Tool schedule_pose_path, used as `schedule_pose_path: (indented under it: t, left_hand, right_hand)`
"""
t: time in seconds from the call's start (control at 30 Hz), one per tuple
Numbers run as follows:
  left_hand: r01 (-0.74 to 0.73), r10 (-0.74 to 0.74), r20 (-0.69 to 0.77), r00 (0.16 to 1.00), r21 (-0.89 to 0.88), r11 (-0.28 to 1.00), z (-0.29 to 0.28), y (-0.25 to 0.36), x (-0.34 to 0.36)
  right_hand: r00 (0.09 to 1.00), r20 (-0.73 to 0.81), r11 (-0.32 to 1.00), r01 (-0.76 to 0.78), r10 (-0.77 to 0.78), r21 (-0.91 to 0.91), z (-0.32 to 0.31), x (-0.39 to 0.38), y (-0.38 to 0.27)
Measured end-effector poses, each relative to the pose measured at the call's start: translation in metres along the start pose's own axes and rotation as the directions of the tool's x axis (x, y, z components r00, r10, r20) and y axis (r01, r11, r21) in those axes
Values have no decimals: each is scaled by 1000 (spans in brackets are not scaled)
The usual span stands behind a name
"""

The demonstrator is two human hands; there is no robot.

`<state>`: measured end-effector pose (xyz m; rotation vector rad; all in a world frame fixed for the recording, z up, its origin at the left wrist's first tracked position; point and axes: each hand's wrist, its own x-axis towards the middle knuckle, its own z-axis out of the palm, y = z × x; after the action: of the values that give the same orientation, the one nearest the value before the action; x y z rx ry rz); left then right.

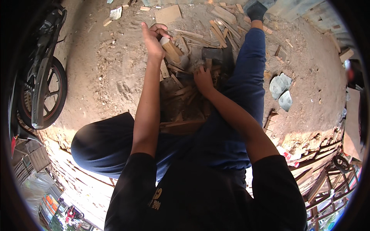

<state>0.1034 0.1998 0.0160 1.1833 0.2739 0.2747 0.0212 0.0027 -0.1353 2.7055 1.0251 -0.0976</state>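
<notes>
My left hand (155,41) is at the upper end of a wood block (172,52), its fingers curled round that end and its thumb sticking out to the side. The block stands tilted among wood scraps between my legs. My right hand (203,80) is closed on the short wooden handle of a hatchet (213,55), whose dark, broad head points away from me. The hatchet lies low, close to my outstretched right leg (249,65). Shadow hides much of the split wood (181,94) beneath my hands.
Several wood strips and offcuts (221,32) lie at the far side, near a flat board (168,14). A motorcycle wheel (48,92) stands at the left. Crumpled grey sheets (280,90) lie on the dirt right of my leg. My left knee (100,144) is bent outward.
</notes>
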Motion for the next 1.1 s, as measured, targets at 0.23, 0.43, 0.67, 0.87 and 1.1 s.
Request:
schedule_pose_path:
  t: [0.23,0.43,0.67,0.87,1.1]
  left_hand:
    - [58,-62,-32,998,-107,993,-23,2,3]
    - [40,-45,-40,998,-129,991,-21,4,0]
    - [20,-20,-16,1000,9,1000,-23,8,4]
    - [35,-36,-9,999,-57,998,-26,7,1]
    - [22,-22,51,998,-14,1000,-10,4,-2]
  right_hand:
    - [973,209,979,-132,98,158,10,10,0]
    - [984,164,979,-94,65,179,10,-5,16]
    - [979,0,879,184,-205,439,-16,-23,38]
    - [978,45,362,32,-203,932,-55,-20,57]
    - [855,518,-591,-422,-9,687,-95,-21,57]
